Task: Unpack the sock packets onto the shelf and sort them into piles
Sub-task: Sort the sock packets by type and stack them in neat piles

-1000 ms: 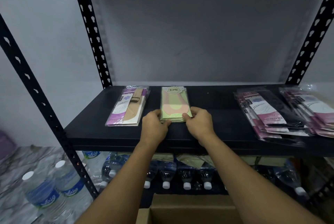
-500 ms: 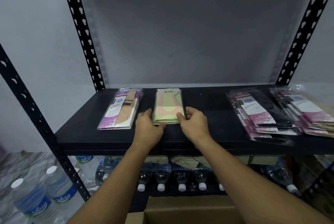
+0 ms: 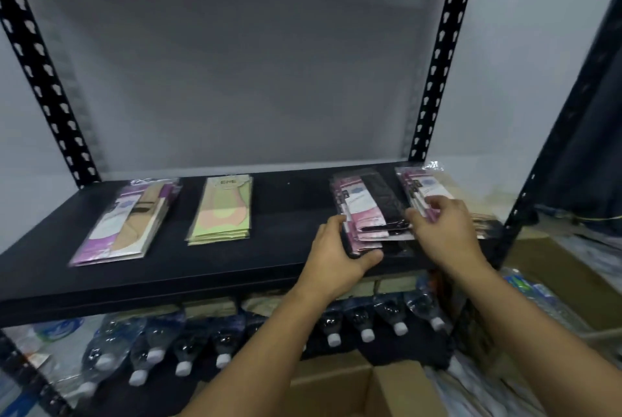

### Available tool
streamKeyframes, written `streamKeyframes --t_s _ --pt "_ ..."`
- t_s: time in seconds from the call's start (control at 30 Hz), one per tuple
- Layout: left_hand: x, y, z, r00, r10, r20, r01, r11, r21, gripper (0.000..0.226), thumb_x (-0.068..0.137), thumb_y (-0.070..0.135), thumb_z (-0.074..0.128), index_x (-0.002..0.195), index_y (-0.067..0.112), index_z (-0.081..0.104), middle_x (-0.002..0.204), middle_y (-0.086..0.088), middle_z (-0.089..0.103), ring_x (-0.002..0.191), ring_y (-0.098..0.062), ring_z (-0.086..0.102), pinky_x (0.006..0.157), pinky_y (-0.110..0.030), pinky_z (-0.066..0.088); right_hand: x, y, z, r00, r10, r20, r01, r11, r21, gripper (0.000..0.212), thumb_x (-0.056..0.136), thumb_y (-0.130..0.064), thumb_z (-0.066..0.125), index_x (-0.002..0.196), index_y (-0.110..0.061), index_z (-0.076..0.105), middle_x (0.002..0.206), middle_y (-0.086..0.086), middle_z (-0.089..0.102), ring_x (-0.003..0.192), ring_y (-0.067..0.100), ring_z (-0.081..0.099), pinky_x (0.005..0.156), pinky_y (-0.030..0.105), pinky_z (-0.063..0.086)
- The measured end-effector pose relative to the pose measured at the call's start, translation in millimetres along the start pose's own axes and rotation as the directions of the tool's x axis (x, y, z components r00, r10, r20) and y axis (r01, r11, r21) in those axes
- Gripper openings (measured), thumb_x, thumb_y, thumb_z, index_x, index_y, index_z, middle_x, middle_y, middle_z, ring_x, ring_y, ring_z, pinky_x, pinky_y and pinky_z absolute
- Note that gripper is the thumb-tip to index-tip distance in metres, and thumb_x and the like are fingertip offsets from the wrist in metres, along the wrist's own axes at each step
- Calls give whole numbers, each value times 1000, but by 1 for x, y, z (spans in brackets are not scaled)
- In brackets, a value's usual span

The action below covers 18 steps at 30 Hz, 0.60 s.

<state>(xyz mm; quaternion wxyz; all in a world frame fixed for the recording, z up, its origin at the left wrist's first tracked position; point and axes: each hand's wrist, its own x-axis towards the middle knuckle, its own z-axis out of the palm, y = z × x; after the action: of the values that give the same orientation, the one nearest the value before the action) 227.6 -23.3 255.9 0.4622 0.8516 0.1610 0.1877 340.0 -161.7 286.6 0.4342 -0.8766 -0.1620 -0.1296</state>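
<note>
Down at the bottom of the frame an open cardboard box (image 3: pixel 377 386) waits, and just above it a row of water bottles (image 3: pixel 365 329) lies under the shelf (image 3: pixel 161 275). Up on the shelf's front edge, right of centre, both hands are working the pink-and-black sock pile (image 3: pixel 370 211). The left hand (image 3: pixel 340 248) is clamped on its lower left corner, with the thumb tucked under the front. The right hand (image 3: pixel 446 231) is curled in at the pile's right side, with its fingers reaching toward the neighbouring pink pile (image 3: pixel 420 181). It's blurred, so I can't tell what it actually holds, if anything. Here's the danger: these glossy packets are fanned out and sit close to the lip, so a squeeze from both sides could shoot the lower ones off toward the bottles. The two pink piles also nearly touch, so a stray finger could mix them. Further left, the green pile (image 3: pixel 223 211) and the beige-and-purple pile (image 3: pixel 131 221) lie well apart, with the grey wall (image 3: pixel 235 63) behind.
</note>
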Motion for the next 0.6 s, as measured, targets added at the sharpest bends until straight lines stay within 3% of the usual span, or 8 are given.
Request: streamKeyframes --t_s 0.1,0.17,0.37,0.47,0.6 --pt "7 5 19 999 -25 20 26 999 -27 74 66 47 80 130 34 43 126 7 56 114 -11 58 103 -37 47 -4 9 0 969 111 222 -129 990 64 50 92 -35 58 129 -2 54 126 15 61 112 29 57 87 29 40" --pt "9 6 25 999 -25 -21 24 999 -34 68 70 46 79 128 34 46 121 8 60 110 -10 60 100 -35 49 -9 13 4 953 121 278 -159 981 115 45 94 -37 56 125 -5 56 123 13 63 107 27 57 85 29 40" --pt "14 7 25 996 -32 -83 27 998 -63 41 91 30 66 130 25 56 91 23 58 81 9 56 80 -17 49 -6 14 14 953 160 259 -220 949 226 39 95 -29 56 123 -2 60 114 14 65 93 22 58 81 26 39" --pt "14 6 26 993 -29 -113 23 998 -54 41 93 22 64 133 20 55 96 20 58 79 11 53 68 -4 40 -4 16 19 950 177 257 -240 941 238 29 93 -25 60 111 -3 66 89 6 65 71 12 53 75 27 42" --pt "16 2 22 990 -48 -134 41 998 -54 41 93 18 65 133 18 56 106 11 65 85 2 58 68 -3 41 -3 15 30 952 161 259 -228 940 253 23 93 -24 60 105 -6 68 79 0 63 77 17 57 75 28 44"
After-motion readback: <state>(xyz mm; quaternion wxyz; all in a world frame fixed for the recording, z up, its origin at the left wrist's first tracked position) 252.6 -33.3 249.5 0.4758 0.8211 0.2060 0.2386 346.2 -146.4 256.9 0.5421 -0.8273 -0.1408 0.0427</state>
